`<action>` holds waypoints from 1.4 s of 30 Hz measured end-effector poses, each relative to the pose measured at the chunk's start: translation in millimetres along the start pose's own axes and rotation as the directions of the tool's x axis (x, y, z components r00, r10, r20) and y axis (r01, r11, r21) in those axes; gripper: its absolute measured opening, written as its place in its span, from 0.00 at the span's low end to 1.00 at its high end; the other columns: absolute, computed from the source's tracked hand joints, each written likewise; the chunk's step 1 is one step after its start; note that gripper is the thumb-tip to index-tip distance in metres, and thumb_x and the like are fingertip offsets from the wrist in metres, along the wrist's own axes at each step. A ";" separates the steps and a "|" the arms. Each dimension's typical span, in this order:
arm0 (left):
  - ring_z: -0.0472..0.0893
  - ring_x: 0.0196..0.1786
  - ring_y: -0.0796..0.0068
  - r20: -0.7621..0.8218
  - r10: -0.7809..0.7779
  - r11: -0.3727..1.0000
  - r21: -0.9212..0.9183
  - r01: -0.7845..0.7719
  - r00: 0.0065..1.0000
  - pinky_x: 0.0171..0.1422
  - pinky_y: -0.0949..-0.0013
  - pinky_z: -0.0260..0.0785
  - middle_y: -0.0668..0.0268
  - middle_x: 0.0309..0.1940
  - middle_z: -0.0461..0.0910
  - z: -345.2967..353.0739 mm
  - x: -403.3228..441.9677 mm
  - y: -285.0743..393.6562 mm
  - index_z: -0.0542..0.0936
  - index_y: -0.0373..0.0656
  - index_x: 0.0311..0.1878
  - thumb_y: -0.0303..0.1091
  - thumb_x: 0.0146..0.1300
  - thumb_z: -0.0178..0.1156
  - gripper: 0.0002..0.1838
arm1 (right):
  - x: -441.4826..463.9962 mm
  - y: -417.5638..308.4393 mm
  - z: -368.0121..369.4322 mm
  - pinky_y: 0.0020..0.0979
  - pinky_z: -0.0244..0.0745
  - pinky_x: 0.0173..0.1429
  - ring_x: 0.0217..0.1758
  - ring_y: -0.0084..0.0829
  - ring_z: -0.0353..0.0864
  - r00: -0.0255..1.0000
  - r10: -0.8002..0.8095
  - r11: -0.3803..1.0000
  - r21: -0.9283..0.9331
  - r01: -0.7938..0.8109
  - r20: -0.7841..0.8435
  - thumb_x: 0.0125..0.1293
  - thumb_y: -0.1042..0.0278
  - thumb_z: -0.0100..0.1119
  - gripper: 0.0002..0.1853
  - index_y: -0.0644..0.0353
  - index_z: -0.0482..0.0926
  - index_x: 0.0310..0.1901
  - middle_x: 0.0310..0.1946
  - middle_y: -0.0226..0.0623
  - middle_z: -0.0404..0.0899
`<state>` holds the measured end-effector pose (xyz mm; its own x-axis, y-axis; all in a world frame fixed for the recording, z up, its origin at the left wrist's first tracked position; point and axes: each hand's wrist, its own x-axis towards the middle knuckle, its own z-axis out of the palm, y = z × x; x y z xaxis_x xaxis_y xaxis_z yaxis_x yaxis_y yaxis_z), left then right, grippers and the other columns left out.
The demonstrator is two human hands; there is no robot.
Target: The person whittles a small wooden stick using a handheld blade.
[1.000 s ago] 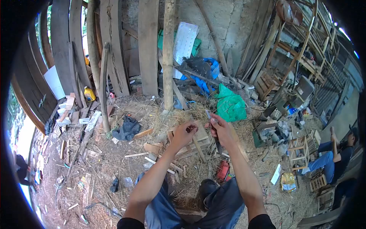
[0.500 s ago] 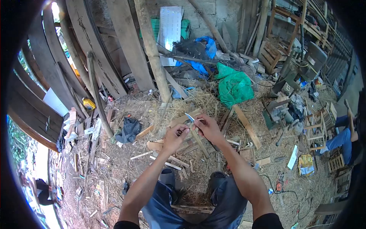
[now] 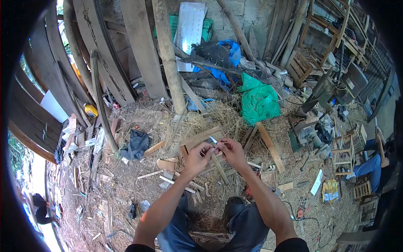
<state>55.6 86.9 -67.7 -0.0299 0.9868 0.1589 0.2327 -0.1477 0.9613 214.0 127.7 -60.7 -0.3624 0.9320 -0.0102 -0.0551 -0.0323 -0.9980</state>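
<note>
Both hands are meeting almost fingertip to fingertip, near and centre on my feed. The right hand (image 3: pixel 232 153) is gripping a small knife (image 3: pixel 213 140), fingers folded snug around it, blade pointing far-left. The left hand (image 3: pixel 199 156) is curling right beside it, thumb and fingers nearly together; I'm not able to tell if it's pinching anything or just steadying the blade.

My read on the step: I'm doing fine, close-in blade work. I'm guessing the next move is calling for a steady left and small, controlled pressure, with fingertips staying off the edge.

Past the hands, a loose board (image 3: pixel 270 147) is lying to the right, a black bag (image 3: pixel 136 145) is sitting left, and a green sack (image 3: pixel 260 101) is slumping farther out. Way far, a white panel (image 3: pixel 189 31) is leaning upright.
</note>
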 end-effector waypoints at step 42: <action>0.75 0.29 0.78 -0.077 0.109 0.993 0.043 -0.106 0.991 0.34 0.73 0.66 0.63 0.28 0.79 -53.7 -4.1 -31.9 0.78 0.38 0.41 0.29 0.61 0.59 0.07 | 30.5 16.9 45.8 0.19 0.61 0.21 0.19 0.14 0.65 0.983 0.038 0.998 0.046 -0.047 0.179 0.67 0.70 0.53 0.07 0.64 0.75 0.42 0.26 0.28 0.77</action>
<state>-3.9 84.0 -86.9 -0.0788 0.9569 0.2797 0.2764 -0.2486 0.9283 159.4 139.1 -75.1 -0.5252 0.8502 -0.0363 -0.0810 -0.0925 -0.9924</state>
